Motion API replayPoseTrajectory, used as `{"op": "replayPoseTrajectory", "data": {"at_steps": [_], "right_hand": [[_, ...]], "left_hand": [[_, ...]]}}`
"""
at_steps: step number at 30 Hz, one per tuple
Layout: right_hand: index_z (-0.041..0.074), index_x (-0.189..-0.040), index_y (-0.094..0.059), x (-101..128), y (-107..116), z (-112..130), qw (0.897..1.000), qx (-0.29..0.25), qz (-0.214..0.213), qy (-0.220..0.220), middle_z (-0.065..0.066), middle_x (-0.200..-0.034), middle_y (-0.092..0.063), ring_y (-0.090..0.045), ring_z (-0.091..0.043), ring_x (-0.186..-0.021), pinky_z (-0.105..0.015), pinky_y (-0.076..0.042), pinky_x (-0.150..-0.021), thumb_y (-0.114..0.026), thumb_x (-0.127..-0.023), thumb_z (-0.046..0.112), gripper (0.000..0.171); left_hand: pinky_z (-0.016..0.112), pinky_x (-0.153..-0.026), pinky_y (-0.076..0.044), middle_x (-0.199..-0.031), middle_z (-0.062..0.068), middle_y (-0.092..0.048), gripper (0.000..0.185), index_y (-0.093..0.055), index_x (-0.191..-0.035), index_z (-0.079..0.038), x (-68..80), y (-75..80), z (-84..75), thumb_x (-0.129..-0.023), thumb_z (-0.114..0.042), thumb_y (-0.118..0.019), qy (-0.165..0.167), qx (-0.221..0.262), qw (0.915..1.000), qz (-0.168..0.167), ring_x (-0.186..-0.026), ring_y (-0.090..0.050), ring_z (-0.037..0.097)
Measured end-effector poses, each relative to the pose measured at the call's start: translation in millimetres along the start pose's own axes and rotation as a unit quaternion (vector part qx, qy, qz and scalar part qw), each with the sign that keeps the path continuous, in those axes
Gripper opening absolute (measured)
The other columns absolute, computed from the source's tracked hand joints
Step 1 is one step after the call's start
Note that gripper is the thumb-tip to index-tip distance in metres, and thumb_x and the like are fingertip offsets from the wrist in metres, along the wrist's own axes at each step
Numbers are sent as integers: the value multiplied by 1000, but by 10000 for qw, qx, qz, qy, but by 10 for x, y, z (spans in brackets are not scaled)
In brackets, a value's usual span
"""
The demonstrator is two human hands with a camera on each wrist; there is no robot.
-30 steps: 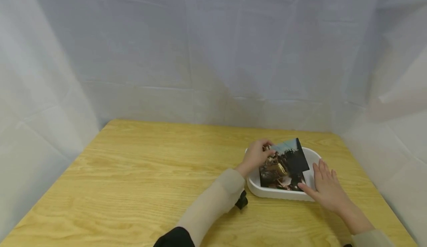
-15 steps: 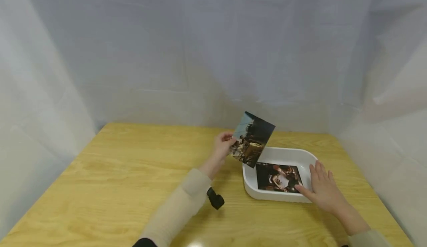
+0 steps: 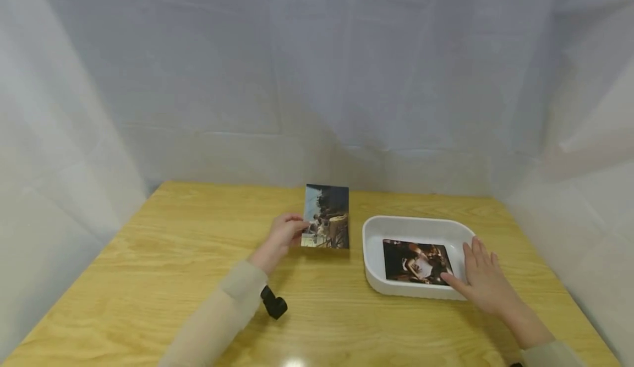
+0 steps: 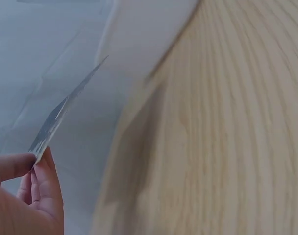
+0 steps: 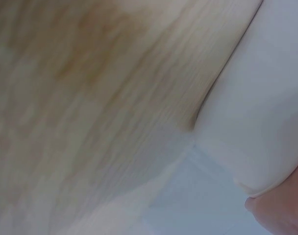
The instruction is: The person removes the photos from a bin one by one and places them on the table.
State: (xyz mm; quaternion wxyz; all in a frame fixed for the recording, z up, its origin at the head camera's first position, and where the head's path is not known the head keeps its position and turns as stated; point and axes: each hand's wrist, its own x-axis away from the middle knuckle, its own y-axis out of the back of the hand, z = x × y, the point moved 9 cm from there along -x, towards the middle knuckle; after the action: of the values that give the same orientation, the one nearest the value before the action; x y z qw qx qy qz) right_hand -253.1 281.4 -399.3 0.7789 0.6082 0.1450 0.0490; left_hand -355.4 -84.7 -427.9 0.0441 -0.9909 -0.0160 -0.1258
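Observation:
My left hand point(image 3: 283, 235) pinches a photo print point(image 3: 329, 218) by its left edge, thumb on top and fingers beneath. In the left wrist view the print point(image 4: 65, 110) appears nearly edge-on, held above the table with its shadow below. To the right stands a white oval tray point(image 3: 376, 284) with a second, dark photo print point(image 3: 416, 262) lying flat in it. My right hand point(image 3: 487, 279) rests on the tray's right rim, fingers straight and spread, thumb over the print's near right corner. In the right wrist view only part of that hand point(image 5: 281, 205) shows against the tray wall point(image 5: 252, 107).
A wood-grain table point(image 3: 173, 279) extends under everything. Pale sheeting point(image 3: 297, 81) hangs behind its far edge and along both sides. A black wrist-worn device point(image 3: 274, 302) sticks out below the left sleeve, close over the tabletop.
My left hand has lifted the upper photo print out of the tray and carried it left, turning it more upright, which uncovers the print beneath. The right hand has stayed at the rim.

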Motion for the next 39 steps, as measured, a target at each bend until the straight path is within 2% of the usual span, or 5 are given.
{"op": "replayPoseTrajectory", "data": {"at_steps": [10,18,26,34,39], "right_hand": [[-22,-128,-17,-14,-2,31,9999,-17,-131,99,-42,-132,-4,0,-48,-125,-59,0,-97,-47,-87,46,85],[-22,-128,-16,-29,-9,31,10000,-37,-43,34,-41,-133,-3,1,-47,-125,-56,4,-98,-47,-87,47,86],[-22,-128,-15,-23,-16,39,10000,-48,81,-9,-42,-133,-1,1,-48,-125,-57,4,-97,-46,-87,48,87],[-22,-129,-15,-26,-16,29,10000,-30,33,-14,-42,-133,-1,1,-48,-125,-56,5,-98,-46,-87,48,87],[-21,-129,-15,-39,-23,31,10000,21,38,-20,-42,-133,-2,1,-49,-124,-56,4,-98,-46,-87,48,87]], "left_hand": [[23,-56,-48,-86,11,-56,22,-54,-97,6,-95,85,231,-76,8,-60,333,-725,9968,92,-63,-53,13],[30,-56,-50,-94,16,-52,28,-52,-100,6,-129,60,261,-74,8,-62,-3,-1963,9803,209,-69,-56,19],[23,-40,-37,-60,1,-30,32,-36,-62,-7,-110,-43,190,-68,9,-63,-480,-3101,9491,289,-45,-35,11],[23,-39,-22,-48,-5,-12,53,-19,-53,-16,-50,-213,70,-69,7,-63,-1251,-4298,8927,526,-40,-14,10],[24,-41,-21,-50,-4,-11,54,-17,-54,-16,-20,-248,49,-72,5,-65,-1305,-4426,8852,596,-42,-13,10]]}}
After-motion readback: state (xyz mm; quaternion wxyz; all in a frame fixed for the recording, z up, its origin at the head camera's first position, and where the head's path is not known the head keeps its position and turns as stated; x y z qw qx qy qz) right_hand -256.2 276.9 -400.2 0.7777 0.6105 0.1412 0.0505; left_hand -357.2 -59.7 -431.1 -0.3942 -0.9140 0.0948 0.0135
